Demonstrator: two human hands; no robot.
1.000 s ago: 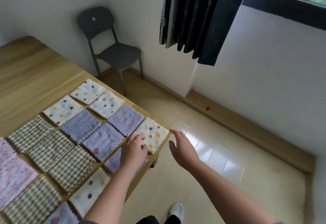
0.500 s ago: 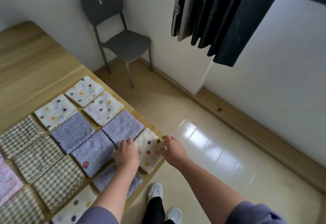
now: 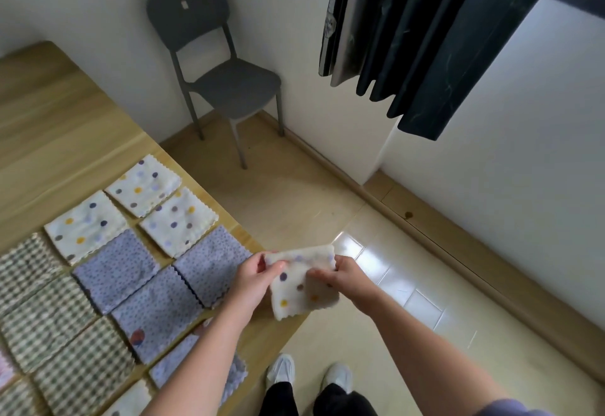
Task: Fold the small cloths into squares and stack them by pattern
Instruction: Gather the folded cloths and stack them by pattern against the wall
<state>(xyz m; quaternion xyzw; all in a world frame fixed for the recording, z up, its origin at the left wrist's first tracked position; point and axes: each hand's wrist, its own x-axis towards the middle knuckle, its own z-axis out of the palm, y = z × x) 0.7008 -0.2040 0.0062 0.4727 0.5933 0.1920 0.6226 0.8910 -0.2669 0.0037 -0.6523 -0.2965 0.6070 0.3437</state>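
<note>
- The dotted cloth (image 3: pixel 299 291) is pinched by the left hand (image 3: pixel 252 283) and the right hand (image 3: pixel 350 280) — held up in the air just past the desk's (image 3: pixel 65 127) right edge, likely so it can be folded
- Purple cloths (image 3: pixel 144 301) and checked cloths (image 3: pixel 49 317) are laid flat near that edge — the way is not blocked

The wooden surface (image 3: pixel 65 127) carries folded squares side by side: cream dotted cloths (image 3: pixel 178 221) farthest, purple cloths (image 3: pixel 116 266) nearer, green checked cloths (image 3: pixel 49 317) at left.
</note>
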